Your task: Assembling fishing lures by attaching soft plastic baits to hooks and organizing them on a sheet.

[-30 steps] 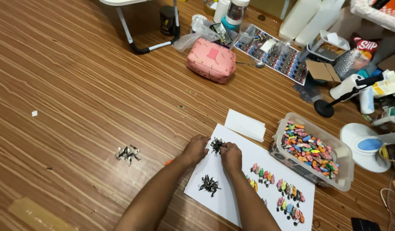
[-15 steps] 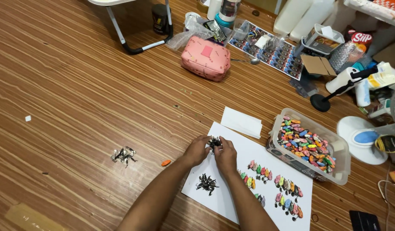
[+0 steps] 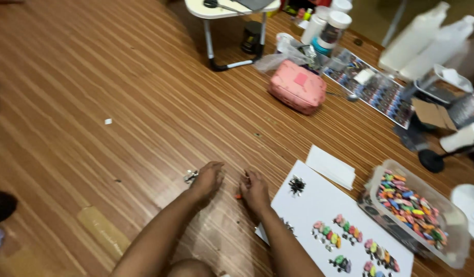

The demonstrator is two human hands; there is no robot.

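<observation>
Wooden floor (image 3: 119, 92) now lies under both hands: left hand (image 3: 209, 178) covers the metal clips (image 3: 190, 176), right hand (image 3: 255, 189) curls by the orange piece (image 3: 238, 196), off the white sheet (image 3: 324, 205); grips unclear.

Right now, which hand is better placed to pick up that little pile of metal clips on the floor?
The left hand. It rests right beside the metal clips on the wooden floor, nearly touching them. The right hand lies farther off, next to the white sheet.

A pink pouch (image 3: 297, 92) lies far on the wooden floor (image 3: 93, 77); a folding table (image 3: 232, 10) stands beyond, white bottles (image 3: 427, 38) far right.
</observation>
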